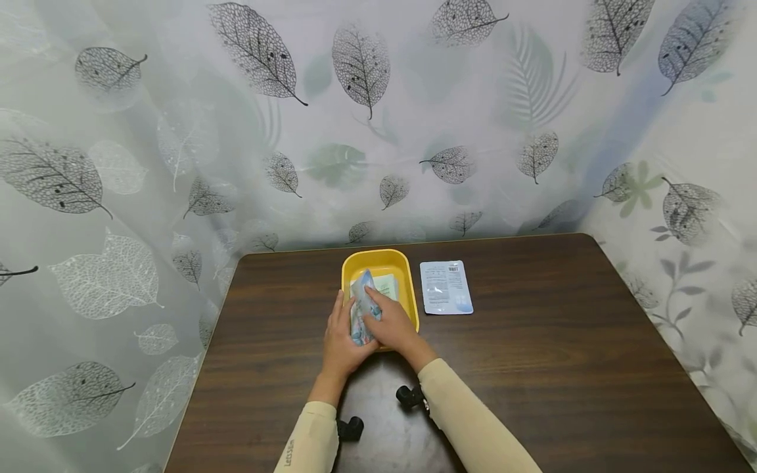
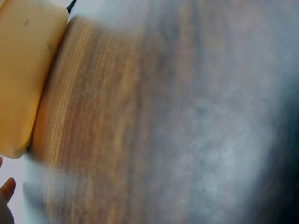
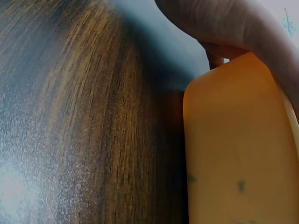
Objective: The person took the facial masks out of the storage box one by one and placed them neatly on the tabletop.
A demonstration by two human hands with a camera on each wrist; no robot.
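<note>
L hand (image 1: pixel 345 340) & R hand (image 1: pixel 396 323) fingers were clamped on packet (image 1: pixel 358 315) at tray (image 1: pixel 408 279), apparently mid-handling; next move prob. needed steady grip.

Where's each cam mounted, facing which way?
Head: worn there, facing forward and down at rounded yellow plastic tray; left hand, right hand, cream sleeves show.
Left wrist: worn there, faces brown wood-grain table, tray left; fingertips lower left.
Right wrist: worn there, faces table, tray; part of hand upper right.
Wrist views share table and tray.

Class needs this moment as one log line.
left hand, right hand: hold glossy blue printed packet; packet: over yellow rectangular plastic tray; flat pale-blue pouch: right of tray
</note>
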